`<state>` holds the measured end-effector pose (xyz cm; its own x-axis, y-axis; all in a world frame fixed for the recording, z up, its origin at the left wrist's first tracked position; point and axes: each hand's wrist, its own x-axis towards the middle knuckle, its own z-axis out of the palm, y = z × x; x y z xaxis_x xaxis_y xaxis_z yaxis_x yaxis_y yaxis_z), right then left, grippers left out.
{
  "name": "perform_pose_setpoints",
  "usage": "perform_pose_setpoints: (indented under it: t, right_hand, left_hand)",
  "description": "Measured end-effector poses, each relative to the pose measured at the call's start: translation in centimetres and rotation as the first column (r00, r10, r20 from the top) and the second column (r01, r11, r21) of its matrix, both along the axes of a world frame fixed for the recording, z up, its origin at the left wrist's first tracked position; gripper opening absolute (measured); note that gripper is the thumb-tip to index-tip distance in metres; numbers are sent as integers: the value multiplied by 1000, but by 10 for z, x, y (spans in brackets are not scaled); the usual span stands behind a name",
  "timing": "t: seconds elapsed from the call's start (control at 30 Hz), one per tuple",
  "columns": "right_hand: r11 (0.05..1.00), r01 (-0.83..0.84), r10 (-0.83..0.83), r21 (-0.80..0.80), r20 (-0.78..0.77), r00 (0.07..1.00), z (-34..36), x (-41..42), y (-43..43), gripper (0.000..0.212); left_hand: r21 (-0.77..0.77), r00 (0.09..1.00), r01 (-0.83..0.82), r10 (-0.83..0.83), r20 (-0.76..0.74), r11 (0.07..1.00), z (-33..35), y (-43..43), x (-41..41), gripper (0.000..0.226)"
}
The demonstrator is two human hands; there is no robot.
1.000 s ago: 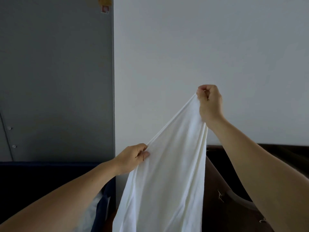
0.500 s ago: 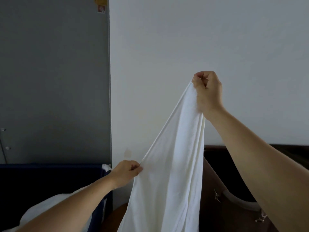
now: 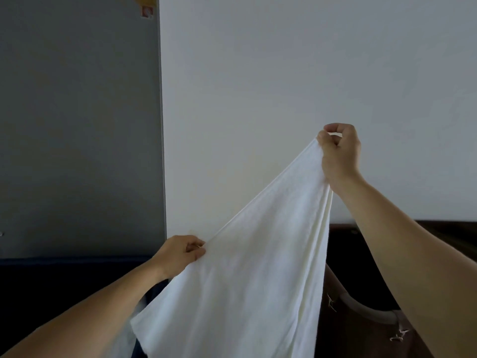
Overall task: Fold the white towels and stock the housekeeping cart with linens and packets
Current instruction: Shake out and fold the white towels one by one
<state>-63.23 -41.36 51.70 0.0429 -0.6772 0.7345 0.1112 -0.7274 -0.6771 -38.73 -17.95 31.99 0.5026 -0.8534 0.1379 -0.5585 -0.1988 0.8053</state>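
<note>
Hands (image 3: 180, 253) (image 3: 340, 153) apart — towel (image 3: 253, 280) taut

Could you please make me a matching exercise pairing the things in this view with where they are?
1 left hand
2 right hand
3 white towel
4 sticker

A on the grey panel, top left
B raised highest, gripping the towel's top
C stretched between both hands
D lower down, pinching the towel's edge

Pairs: 1-D, 2-B, 3-C, 4-A

Towel (image 3: 245, 293) stretched wider — edge tauter.
</note>
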Motion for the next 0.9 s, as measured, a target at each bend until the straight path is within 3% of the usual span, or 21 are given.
perform_pose_setpoints:
  t: [0.2,0.3,0.37,0.43,0.53,0.6,0.77,0.9]
  right_hand:
    - [998,46,-46,40,-8,999,-4,-6,-12,14]
    - [999,-10,20,35,-313,950,-14,-3,-7,26]
    - [980,-194,181,38,-566,804,-28,5,11,32]
    - [940,-331,287,79,-709,644,-43,15,32,40]
    - [926,-367,268,91,-844,465,-58,24,55,41]
    - [922,-370,265,112,-880,395,-66,25,63,34]
    - [969,-235,156,76,-926,343,-85,27,62,26]
    - [975,-218,64,-40,-892,448,-78,26,57,26]
  left_hand:
    - [-104,963,-64,34,-267,993,13,1,-11,11]
    - [-124,976,-40,12,-217,992,52,-12,-27,12]
    - [-113,995,11,-22,-95,994,82,-27,-42,13]
    - [-109,999,40,-40,-1,993,107,-42,-58,14]
    - [-87,984,49,-33,175,995,127,-58,-77,18]
    - [-79,963,49,-27,267,996,129,-63,-85,21]
    - [-72,961,78,-56,272,994,119,-65,-90,14]
    - [-129,985,114,-95,142,985,109,-52,-83,22]
